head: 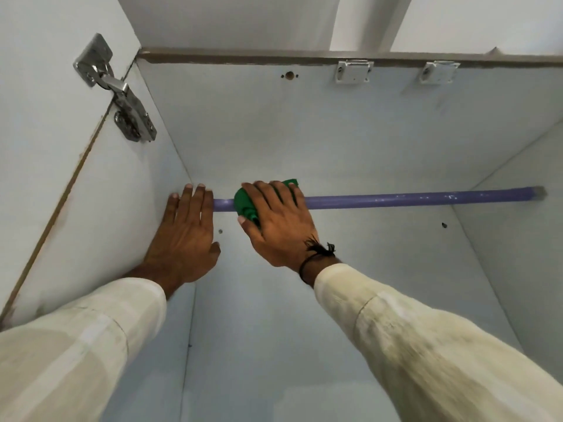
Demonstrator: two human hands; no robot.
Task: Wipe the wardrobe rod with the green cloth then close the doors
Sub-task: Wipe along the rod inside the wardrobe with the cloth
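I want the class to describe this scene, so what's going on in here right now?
A person is reaching into an open wardrobe. The right hand presses a green cloth over the purple rod, near its left end. The left hand rests flat against the wardrobe's left side wall beside the rod. Pale specks show on the rod further right, and the door by the hinge is open.

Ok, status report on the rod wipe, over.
Right hand presses green cloth on purple rod, near its left end. Left hand flat, empty, at rod's left end. Rod's right stretch unobstructed.
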